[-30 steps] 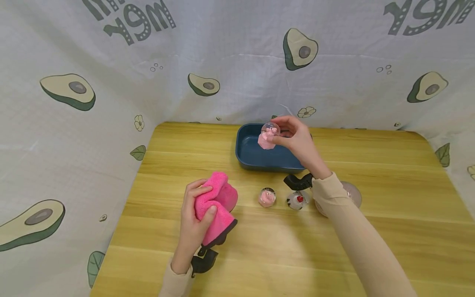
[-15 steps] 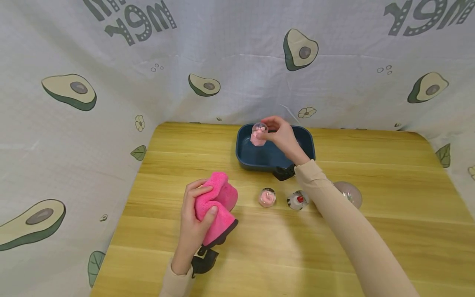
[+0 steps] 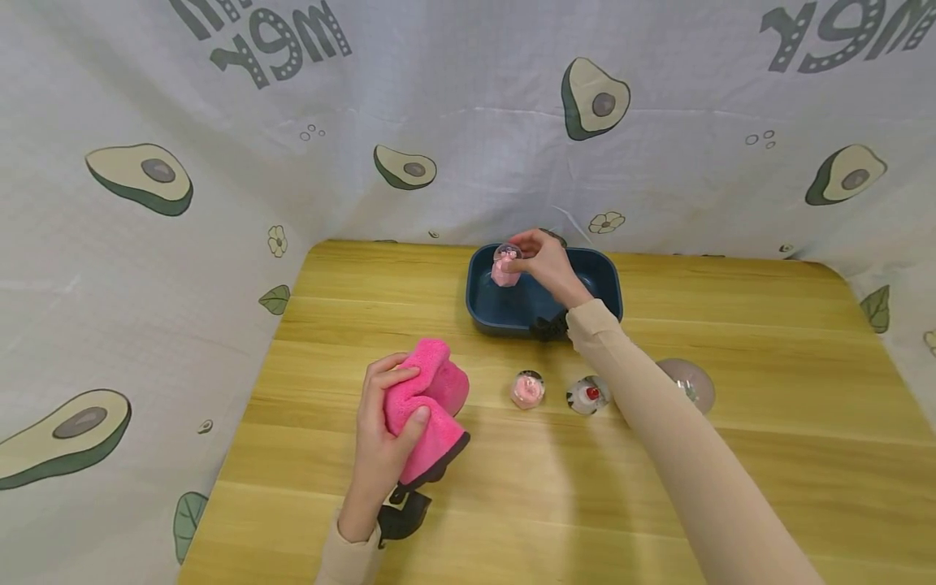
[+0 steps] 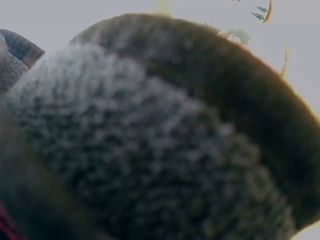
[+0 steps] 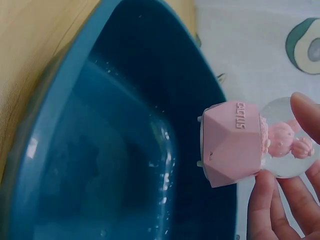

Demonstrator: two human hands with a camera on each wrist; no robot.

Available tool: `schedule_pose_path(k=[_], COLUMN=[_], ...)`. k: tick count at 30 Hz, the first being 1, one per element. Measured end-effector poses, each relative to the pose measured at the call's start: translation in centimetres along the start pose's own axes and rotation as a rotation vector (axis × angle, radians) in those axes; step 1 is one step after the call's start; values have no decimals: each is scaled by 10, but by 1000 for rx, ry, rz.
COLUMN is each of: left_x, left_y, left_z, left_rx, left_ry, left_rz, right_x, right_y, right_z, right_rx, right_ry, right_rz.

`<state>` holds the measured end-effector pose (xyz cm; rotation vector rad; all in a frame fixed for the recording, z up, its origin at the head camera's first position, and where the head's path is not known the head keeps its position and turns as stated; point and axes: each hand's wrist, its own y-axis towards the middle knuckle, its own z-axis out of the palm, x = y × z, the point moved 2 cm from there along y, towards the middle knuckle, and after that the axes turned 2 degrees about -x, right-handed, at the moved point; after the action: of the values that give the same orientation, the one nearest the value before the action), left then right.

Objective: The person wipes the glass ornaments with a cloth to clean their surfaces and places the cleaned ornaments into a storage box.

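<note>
My right hand (image 3: 544, 264) holds a small snow globe (image 5: 232, 142) by its clear dome. The globe has a faceted pink base marked CACTUS and pink cactus figures inside. It hangs over the left part of a dark blue basin (image 5: 90, 160), apart from the basin's floor. In my left hand (image 3: 383, 431) a bright pink cloth (image 3: 427, 414) with a dark edge is gripped, above the table. The left wrist view is mostly filled by blurred grey-looking cloth (image 4: 140, 145).
On the wooden table (image 3: 351, 309) stand a second pink globe (image 3: 527, 390) and a clear globe (image 3: 587, 395) with a red top. A greyish round object (image 3: 691, 383) sits partly behind my right forearm. An avocado-print sheet (image 3: 483, 122) hangs behind the table.
My right hand has moved left over the basin with the pink snow globe, and slowed in the last half second. The left hand and its cloth have stayed put.
</note>
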<state>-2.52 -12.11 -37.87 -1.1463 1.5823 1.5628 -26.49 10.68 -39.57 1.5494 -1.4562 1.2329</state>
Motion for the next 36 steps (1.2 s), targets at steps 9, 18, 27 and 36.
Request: schedule_pose_path(k=[9, 18, 27, 36], left_x=[0, 2, 4, 5], left_y=[-1, -3, -6, -7], left_z=[-1, -2, -1, -2], left_rx=[-1, -6, -4, -1], left_ry=[18, 16, 24, 28], left_rz=[-7, -33, -42, -46], right_x=[-10, -9, -15, -18], right_y=[12, 17, 21, 22], right_z=[9, 15, 18, 22], right_rx=[10, 15, 9, 0], right_ry=[-69, -92, -167, -193], right_rz=[-15, -13, 2, 26])
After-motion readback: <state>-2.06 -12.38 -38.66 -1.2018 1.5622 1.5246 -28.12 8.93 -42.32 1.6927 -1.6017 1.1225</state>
